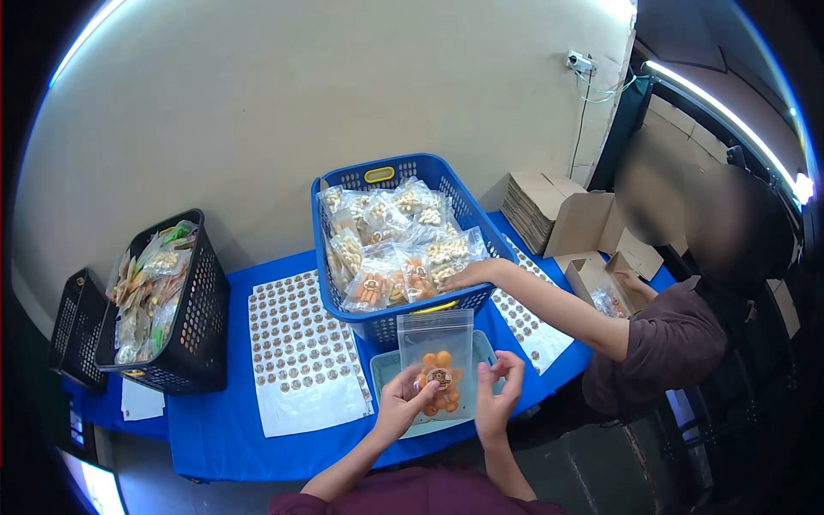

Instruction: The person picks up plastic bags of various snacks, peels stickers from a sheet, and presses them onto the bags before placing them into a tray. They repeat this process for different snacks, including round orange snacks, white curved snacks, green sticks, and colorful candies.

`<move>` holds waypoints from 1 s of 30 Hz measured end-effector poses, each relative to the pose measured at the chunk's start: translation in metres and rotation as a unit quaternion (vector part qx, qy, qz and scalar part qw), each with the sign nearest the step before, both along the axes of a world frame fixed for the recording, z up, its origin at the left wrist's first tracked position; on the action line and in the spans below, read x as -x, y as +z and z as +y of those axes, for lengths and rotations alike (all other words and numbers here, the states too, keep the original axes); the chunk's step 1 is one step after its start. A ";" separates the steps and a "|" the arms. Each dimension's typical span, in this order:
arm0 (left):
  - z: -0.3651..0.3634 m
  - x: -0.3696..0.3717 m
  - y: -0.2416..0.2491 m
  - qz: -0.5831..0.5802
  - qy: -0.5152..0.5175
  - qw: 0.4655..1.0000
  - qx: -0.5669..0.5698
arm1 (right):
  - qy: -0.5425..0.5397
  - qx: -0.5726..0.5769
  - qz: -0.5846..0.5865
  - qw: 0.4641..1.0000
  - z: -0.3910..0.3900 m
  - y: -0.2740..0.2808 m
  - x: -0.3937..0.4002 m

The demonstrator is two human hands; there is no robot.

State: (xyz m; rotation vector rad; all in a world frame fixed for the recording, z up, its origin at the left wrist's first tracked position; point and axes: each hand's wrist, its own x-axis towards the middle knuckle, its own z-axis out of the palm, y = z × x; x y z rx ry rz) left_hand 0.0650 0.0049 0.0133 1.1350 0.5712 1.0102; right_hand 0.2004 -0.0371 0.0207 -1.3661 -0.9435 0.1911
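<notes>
My left hand (403,402) grips a clear zip bag (436,330) of round orange snacks by its lower left side. Its thumb lies against the round brown-and-white sticker (440,378) on the bag's front. Just right of the bag is my right hand (499,396), fingers bent and thumb raised apart from them, with nothing visible in it. Below the bag sits a pale green tray (386,367), partly hidden by the bag and my hands. Sheets of round stickers (305,343) lie on the blue tablecloth to the left.
A blue basket (356,322) full of bagged snacks stands ahead. A co-worker's arm (558,305) reaches into it from the right; their other hand is at an open cardboard box (588,279). Flat cartons (532,210) are stacked behind. Black baskets (202,300) stand left.
</notes>
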 end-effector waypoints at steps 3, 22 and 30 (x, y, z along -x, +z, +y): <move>0.001 -0.003 0.002 -0.023 -0.005 1.000 0.014 | 0.104 -0.049 0.116 0.987 -0.004 0.006 -0.009; -0.006 -0.027 -0.021 0.043 -0.115 0.992 -0.022 | 0.211 0.016 0.208 0.955 -0.027 -0.017 -0.018; -0.014 -0.022 -0.014 0.138 -0.049 0.987 -0.067 | 0.182 0.015 0.242 0.953 -0.020 -0.018 -0.009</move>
